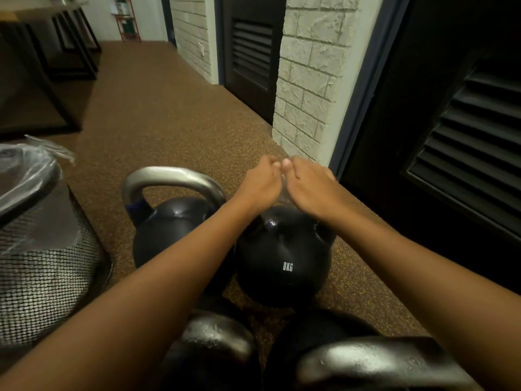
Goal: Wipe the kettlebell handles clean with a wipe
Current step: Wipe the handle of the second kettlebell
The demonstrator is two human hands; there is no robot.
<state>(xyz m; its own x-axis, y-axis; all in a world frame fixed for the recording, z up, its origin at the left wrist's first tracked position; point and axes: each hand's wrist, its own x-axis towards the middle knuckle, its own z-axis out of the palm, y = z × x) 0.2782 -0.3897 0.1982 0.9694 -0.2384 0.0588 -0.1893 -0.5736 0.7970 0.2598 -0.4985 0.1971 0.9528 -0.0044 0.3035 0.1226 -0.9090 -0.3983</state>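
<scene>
Kettlebell [214, 368] lowest in view, left of centre, black, with a dull grey handle [217, 334] on top; cut off by the bottom edge. Second kettlebell [375, 365] just right of it, same dull grey on top, also cut off. Bare forearms reach forward above both.

Just beyond stands the 8KG kettlebell [282, 258], black and round, white marking toward the camera. Close on its left, a fourth kettlebell [169, 221], black, partly behind the left forearm, its silver handle [172, 176] upright and bare. All four on the speckled brown floor [158, 108].

Above the 8KG kettlebell, left hand [260, 183] and right hand [307, 187] meet, thumbs tip to tip, fingers curled. Between them a pale, thin wipe [284, 190], pinched by both hands and hanging toward the top of the ball. Handle of the 8KG kettlebell hidden under hands and wipe; contact with the wipe: cannot tell.

At the left edge, level with the far kettlebells, a black mesh bin [42, 263] with a clear liner [28, 162] bunched over its rim.

Farther right, a dark louvred door [465, 136], then a pale stone-block pillar [307, 80], then another louvred door [251, 52]. Farther left, dark tables [42, 66] on black legs. On the far wall, a red frame [127, 21], contents too blurred to read.
</scene>
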